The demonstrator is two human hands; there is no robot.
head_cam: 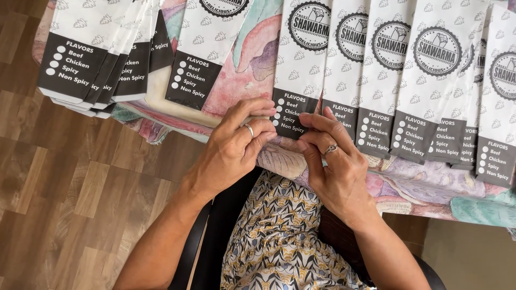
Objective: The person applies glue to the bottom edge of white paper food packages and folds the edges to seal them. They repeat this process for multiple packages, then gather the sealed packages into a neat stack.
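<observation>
A white paper sleeve [301, 64] with a black bottom band and a round black stamp lies on the table's patterned cloth [242, 70]. My left hand [236, 142], a ring on one finger, pinches the left corner of its black bottom edge. My right hand [333, 161], also ringed, presses its fingertips on the right corner of the same edge. Both hands meet at the table's near edge, above my lap.
Several identical sleeves [414, 70] overlap in a row to the right. Another sleeve [207, 48] lies to the left, and a fanned stack [102, 48] sits at the far left. Wooden floor [70, 204] shows below left; a black chair edge [215, 236] lies under me.
</observation>
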